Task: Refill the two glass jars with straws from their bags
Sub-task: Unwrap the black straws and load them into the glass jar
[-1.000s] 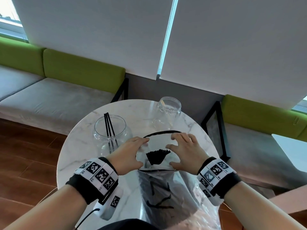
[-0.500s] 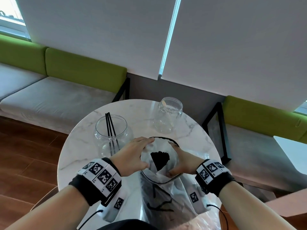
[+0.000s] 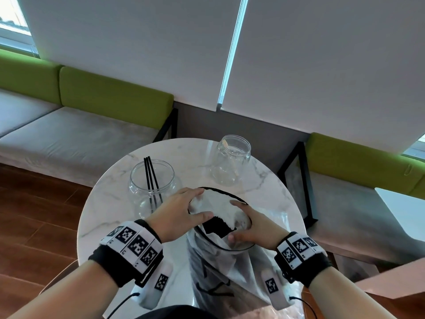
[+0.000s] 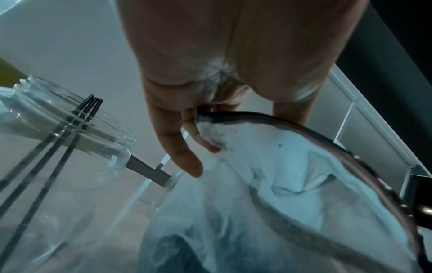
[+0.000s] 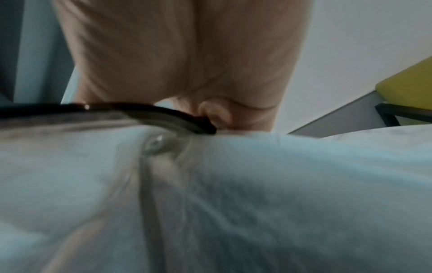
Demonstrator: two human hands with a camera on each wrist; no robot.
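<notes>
Head view: my left hand and right hand each pinch the black-rimmed mouth of the plastic bag, holding it spread. Black straws lie inside between my fingers; the jar with three straws stands just left of my left fingers.

We record a round white marble table on a reddish-brown wood plank floor. Behind it we list grey-cushioned benches with green backrests on black metal frames. Above them hang two white roller blinds, a bright strip of daylight between them. We note window edges at far left and right.
</notes>
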